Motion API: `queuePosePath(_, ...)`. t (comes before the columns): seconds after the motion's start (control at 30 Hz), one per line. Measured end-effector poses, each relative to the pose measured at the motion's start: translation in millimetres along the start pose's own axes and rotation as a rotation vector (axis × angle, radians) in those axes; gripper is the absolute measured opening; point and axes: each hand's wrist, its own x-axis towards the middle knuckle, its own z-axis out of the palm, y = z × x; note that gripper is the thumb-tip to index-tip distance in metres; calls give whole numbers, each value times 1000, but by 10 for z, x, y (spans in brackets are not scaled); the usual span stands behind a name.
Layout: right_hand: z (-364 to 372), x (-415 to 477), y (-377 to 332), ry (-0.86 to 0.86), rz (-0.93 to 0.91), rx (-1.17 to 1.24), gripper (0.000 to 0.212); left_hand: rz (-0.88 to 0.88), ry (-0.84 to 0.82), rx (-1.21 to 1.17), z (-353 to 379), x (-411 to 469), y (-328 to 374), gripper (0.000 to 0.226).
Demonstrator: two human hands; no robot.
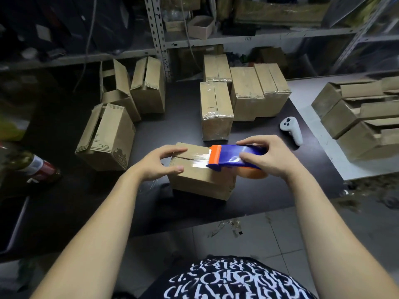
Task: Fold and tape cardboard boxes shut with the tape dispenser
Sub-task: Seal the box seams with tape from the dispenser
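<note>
At the near middle of the dark counter [172, 212], a small cardboard box [198, 180] sits with its top flaps closed and the seam running left to right. A shiny strip of clear tape [199, 164] lies along the right part of that seam, while the left part is bare. The blue tape dispenser [235, 155] rests on the box's right end, its orange blade end [214, 154] on the tape and its orange roll [253, 174] hanging past the box's right edge. The person's right grip [266, 157] is closed around the dispenser's body, fingers over the far side and thumb on the near side. The left grip [155, 165] clasps the box's left end, fingers curved over the far top edge and thumb on the near edge.

Just behind stand four sealed boxes [218, 108], taped on top. To the left are three unsealed boxes [108, 137], tipped at angles with flaps loose. A white controller [290, 128] lies on the counter to the right. Further right, open boxes [356, 117] lie in a row on a pale surface. A bottle [41, 169] lies at the far left. Metal shelving [157, 39] rises behind the counter. Below, scraps [231, 228] litter the tiled floor [248, 249].
</note>
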Motion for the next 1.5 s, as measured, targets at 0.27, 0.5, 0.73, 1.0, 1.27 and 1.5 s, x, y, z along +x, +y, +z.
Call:
queuePosePath(0.27, -60, -276, 205, 69, 56, 42, 21, -29, -55, 42, -87, 60, 17, 74)
queuePosePath(0.5, -285, -425, 358, 122, 118, 36, 21, -61, -72, 53, -114, 72, 54, 78)
queuePosePath(0.73, -188, -553, 461, 134, 148, 154, 24, -83, 19, -21, -34, 83, 151, 34)
queuePosePath(1.0, -206, -592, 421, 160, 163, 262, 20, -169, 658, -55, 778, 158, 388, 36)
queuePosePath(1.27, -186, -613, 516, 159, 134, 180, 24, -77, 678, -174, 786, 146, 217, 30)
queuePosePath(1.5, -157, -751, 994, 162, 164, 24, 51, -83, 678, -200, 785, 167, 196, 27)
